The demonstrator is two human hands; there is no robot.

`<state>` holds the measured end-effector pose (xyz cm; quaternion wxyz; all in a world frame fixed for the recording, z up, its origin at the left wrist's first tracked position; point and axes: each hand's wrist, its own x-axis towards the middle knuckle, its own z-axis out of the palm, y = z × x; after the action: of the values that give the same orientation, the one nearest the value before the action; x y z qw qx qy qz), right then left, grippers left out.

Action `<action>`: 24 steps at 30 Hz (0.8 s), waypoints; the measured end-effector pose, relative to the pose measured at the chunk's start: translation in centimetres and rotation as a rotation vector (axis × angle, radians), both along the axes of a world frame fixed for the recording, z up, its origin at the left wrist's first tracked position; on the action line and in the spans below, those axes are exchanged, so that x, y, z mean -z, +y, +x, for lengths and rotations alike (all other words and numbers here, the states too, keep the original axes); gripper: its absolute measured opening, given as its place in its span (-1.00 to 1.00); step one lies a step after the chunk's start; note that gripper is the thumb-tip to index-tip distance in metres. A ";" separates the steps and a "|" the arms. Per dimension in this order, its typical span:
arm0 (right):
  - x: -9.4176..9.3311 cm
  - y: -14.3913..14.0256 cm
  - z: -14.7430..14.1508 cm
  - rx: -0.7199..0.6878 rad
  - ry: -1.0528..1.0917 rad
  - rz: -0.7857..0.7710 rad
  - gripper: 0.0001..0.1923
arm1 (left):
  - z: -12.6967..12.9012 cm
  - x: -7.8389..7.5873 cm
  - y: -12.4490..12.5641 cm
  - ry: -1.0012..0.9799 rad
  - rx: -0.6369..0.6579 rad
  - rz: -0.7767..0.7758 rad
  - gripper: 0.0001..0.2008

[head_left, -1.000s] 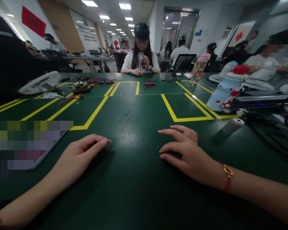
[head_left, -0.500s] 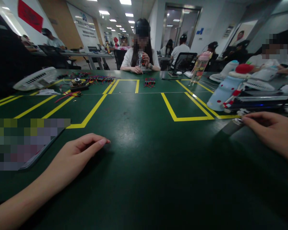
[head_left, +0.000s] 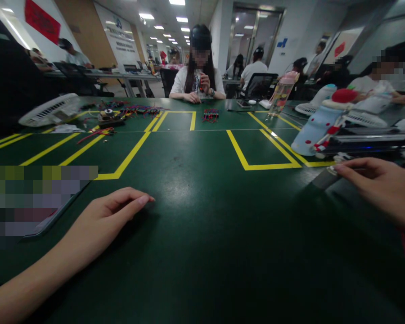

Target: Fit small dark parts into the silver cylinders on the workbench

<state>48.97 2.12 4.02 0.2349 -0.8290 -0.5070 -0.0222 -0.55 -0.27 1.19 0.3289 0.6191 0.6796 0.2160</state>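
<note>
I see a small dark cylinder with a silver cap (head_left: 326, 177) lying on its side on the dark green tabletop (head_left: 202, 234), near the right edge of the view. Its long axis runs diagonally, the silver capped end pointing up and to the right, the dark body trailing down and to the left. It lies just outside the corner of the yellow tape rectangle (head_left: 261, 166).

My right hand (head_left: 381, 189) comes in from the right, forearm low over the tabletop, palm down. Its fingers (head_left: 349, 170) are loosely curled and close together, and the fingertips meet the capped end of the cylinder; I cannot tell whether they actually pinch it or only touch it.

My left hand (head_left: 111, 216) rests palm down on the tabletop, well apart from the cylinder, forearm stretching back to the lower left. Its fingers (head_left: 138, 199) lie together, nearly straight, pointing right, holding nothing.

Just left of that hand lies a flat dark-edged tablet (head_left: 50, 216), its surface blurred out. Beyond the cylinder a pale blue bottle with red dots (head_left: 310, 130) lies tilted against a dark device (head_left: 367, 141).
</note>
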 end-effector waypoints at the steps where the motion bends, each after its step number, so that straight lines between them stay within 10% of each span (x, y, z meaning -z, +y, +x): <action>1: 0.0 0.0 0.0 -0.004 0.016 -0.010 -0.62 | 0.0 0.0 -0.1 0.002 0.000 0.001 -0.61; 12: 1.8 -0.3 -1.0 -0.192 -0.014 0.169 -0.57 | 0.8 -0.5 -0.1 0.034 -0.029 0.032 -0.60; 16: 2.8 -1.6 -7.0 -0.653 0.088 0.365 -0.62 | 1.3 -0.7 0.0 0.079 -0.041 0.041 -0.60; 20: 3.0 -3.4 -14.6 -1.117 0.258 0.239 -0.69 | 1.3 -0.5 0.2 0.156 -0.037 0.086 -0.61; 24: 3.3 -4.0 -18.5 -1.306 0.378 0.174 -0.71 | 1.1 -0.2 0.5 0.163 -0.026 0.090 -0.61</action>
<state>30.51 -1.85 0.68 0.3504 -0.3211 -0.8497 0.2282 0.52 0.19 1.43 0.2415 0.6400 0.7016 0.1994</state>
